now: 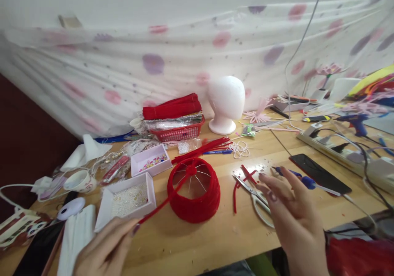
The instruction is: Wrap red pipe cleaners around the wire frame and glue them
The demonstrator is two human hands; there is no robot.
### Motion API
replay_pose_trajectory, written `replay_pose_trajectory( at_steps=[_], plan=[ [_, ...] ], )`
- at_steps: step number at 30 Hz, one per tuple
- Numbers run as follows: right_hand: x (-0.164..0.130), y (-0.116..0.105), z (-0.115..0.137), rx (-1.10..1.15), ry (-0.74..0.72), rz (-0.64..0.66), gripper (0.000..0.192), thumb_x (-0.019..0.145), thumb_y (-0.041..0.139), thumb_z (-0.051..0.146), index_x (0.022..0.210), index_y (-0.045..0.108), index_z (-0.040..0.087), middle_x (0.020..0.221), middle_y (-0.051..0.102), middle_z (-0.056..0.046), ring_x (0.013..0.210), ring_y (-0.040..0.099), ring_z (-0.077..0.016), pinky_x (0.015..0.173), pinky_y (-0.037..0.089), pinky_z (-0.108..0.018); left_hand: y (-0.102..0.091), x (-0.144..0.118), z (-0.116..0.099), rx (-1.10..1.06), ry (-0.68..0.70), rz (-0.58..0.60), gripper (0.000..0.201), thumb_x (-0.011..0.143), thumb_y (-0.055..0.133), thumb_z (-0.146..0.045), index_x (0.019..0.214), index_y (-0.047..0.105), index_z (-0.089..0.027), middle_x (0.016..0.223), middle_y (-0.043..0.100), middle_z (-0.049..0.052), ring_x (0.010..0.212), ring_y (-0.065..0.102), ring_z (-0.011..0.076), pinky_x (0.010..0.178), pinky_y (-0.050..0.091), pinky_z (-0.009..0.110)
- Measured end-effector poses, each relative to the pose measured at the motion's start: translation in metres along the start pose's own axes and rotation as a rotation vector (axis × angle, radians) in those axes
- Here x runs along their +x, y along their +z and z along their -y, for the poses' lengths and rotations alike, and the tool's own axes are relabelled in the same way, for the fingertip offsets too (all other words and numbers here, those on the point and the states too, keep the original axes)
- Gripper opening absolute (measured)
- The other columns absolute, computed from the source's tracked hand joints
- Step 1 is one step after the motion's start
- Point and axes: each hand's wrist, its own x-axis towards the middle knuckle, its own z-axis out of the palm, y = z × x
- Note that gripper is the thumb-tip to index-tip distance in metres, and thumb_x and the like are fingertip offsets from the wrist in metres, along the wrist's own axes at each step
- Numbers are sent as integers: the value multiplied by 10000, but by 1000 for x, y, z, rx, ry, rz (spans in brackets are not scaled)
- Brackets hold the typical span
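A round red frame wrapped in chenille stems [194, 190] sits on the wooden table [215, 239], thin wire spokes meeting at a red hub. A long red chenille stem [160, 207] runs from that hub down to my left hand [104, 249], which pinches its end. My right hand [291, 214] hovers with fingers spread, holding nothing, just above white-handled scissors [257, 198]. Short red stem pieces [243, 181] lie beside the scissors.
White trays of beads [127, 200] and gems [150, 161] sit left. A red basket of stems [177, 122] and a white foam head [226, 101] stand behind. A black phone [320, 174], blue tool [303, 179], power strip and cables [347, 151] lie right.
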Motion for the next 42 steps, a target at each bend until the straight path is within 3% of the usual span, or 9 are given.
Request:
replay_pose_trajectory(
  at_steps=[4, 8, 13, 20, 23, 27, 32, 36, 42],
  plan=[
    [-34, 30, 18, -644, -487, 261, 347, 939, 641, 396, 1282, 658, 354, 1333, 669, -95, 1411, 428, -392, 1182, 206, -649, 39, 31, -73, -292, 67, 187, 243, 1015, 492, -242, 926, 717, -265, 750, 741, -4, 617, 704, 118, 574, 545, 169],
    [-36, 50, 13, -746, -626, 500, 330, 1016, 521, 292, 694, 585, 258, 725, 708, 0, 939, 671, -259, 1188, 99, -598, 58, 37, -111, -515, -8, 450, 262, 1032, 470, -255, 932, 713, -244, 764, 730, 12, 672, 698, 128, 630, 530, 193],
    [-21, 44, 5, -665, -609, 577, 400, 1028, 545, 203, 640, 448, 199, 552, 532, 96, 558, 537, -80, 1080, 276, -406, 49, 33, -87, -539, -90, 602, 275, 1003, 479, -239, 863, 715, -228, 771, 747, 6, 691, 704, 132, 648, 518, 184],
    [4, 12, -6, -684, -540, 325, 381, 998, 524, 173, 628, 444, 218, 582, 529, 53, 603, 558, -129, 965, 386, -368, 16, 16, -19, -368, -526, 388, 385, 976, 520, -519, 1117, 775, -268, 476, 642, -40, 605, 728, 183, 708, 619, 250],
    [0, 10, -13, -715, -297, 174, 405, 1038, 444, 281, 637, 486, 232, 577, 527, 24, 575, 536, -157, 702, 422, -300, 13, 16, -8, -257, -474, 242, 447, 907, 621, -542, 1278, 707, -306, 882, 815, 15, 1013, 766, 266, 1025, 568, 423],
    [-9, 16, -15, -819, -81, 78, 444, 1058, 387, 429, 704, 567, 232, 594, 580, 10, 540, 527, -160, 575, 358, -289, 27, 29, -13, -228, -282, 195, 644, 894, 665, -410, 1505, 469, -361, 1464, 605, 35, 1333, 588, 281, 1108, 493, 449],
    [-6, 8, -22, -807, -181, 104, 334, 1054, 416, 354, 799, 593, 231, 680, 652, 5, 601, 612, -147, 595, 436, -258, 39, 45, -28, -416, -387, 231, 416, 932, 624, -345, 1347, 636, -318, 956, 821, -8, 725, 789, 175, 716, 654, 259],
    [-2, 7, -35, -663, -230, 158, 214, 1034, 442, 261, 1162, 607, 217, 805, 712, -8, 618, 660, -144, 622, 523, -263, 45, 68, -31, -334, -420, 204, 201, 915, 652, -375, 1019, 793, -276, 439, 595, -87, 418, 610, 124, 583, 604, 239],
    [-12, 49, -40, -610, -70, 110, 247, 1021, 468, 317, 1194, 623, 234, 1000, 702, -69, 877, 677, -220, 753, 541, -348, 91, 108, -8, -376, -265, 327, 345, 945, 511, -340, 1169, 750, -231, 1234, 736, 72, 1168, 676, 239, 1065, 518, 438]
  ],
)
